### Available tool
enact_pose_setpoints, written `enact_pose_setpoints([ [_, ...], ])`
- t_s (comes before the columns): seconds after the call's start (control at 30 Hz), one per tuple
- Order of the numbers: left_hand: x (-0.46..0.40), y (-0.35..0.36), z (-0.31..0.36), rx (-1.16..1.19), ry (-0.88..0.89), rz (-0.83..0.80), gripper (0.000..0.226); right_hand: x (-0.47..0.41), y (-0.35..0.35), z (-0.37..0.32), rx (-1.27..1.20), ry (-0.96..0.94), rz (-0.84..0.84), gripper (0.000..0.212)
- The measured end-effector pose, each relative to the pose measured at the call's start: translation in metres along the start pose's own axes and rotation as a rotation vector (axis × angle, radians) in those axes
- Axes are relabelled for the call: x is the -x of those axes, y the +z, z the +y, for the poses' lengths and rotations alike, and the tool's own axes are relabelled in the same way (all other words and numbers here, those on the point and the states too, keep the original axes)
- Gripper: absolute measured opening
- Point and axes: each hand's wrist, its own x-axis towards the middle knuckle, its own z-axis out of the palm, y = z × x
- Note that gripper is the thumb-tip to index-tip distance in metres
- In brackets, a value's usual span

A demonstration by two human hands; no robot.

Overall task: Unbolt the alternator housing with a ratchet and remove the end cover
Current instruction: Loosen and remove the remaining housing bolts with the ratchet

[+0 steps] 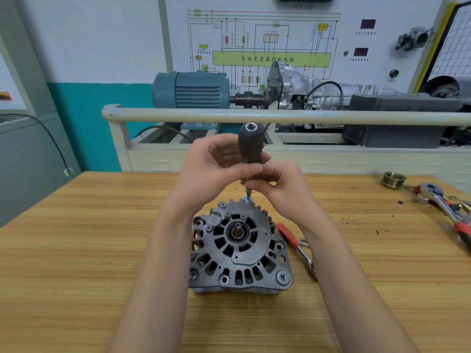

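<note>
A grey alternator lies on the wooden bench with its end cover facing up. A driver with a dark bulbous handle stands upright over a bolt at the housing's far rim. My left hand holds the handle from the left, fingers wrapped round its lower part. My right hand pinches the thin shaft just above the bolt. A red-handled ratchet lies on the bench right of the alternator, touched by neither hand.
A brass-coloured pulley and a second red-handled ratchet with loose small parts lie at the bench's far right. Behind the bench a pale rail fronts a training rig with a blue motor and gearbox.
</note>
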Motion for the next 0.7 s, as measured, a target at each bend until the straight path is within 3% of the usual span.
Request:
enact_pose_setpoints([
  [0.17,-0.0021,0.0059,-0.0023,-0.068,0.041,0.162,0.046,0.0006,0.0042,0.0001,-0.022,0.008,0.026,0.024],
  [0.23,-0.0018,0.0064,-0.0013,-0.037,0.021,0.103,0.039,0.0000,0.0053,0.0010,-0.031,0.007,0.049,0.022],
  [0.3,-0.0010,0.0050,0.0008,0.004,-0.006,0.004,0.031,-0.0002,0.0052,0.0012,0.005,0.005,0.055,0.037],
  [0.37,-0.0005,0.0034,0.0016,0.031,-0.017,-0.039,0.030,-0.0008,0.0050,0.0028,0.044,-0.007,0.075,0.038],
  [0.5,-0.0008,0.0030,0.0020,0.051,-0.014,0.012,0.026,-0.0023,0.0047,0.0022,0.055,-0.036,0.102,0.018],
  [0.7,-0.0023,0.0070,0.0026,0.005,-0.004,0.015,0.025,-0.0008,0.0007,0.0016,0.054,-0.006,0.112,0.037],
])
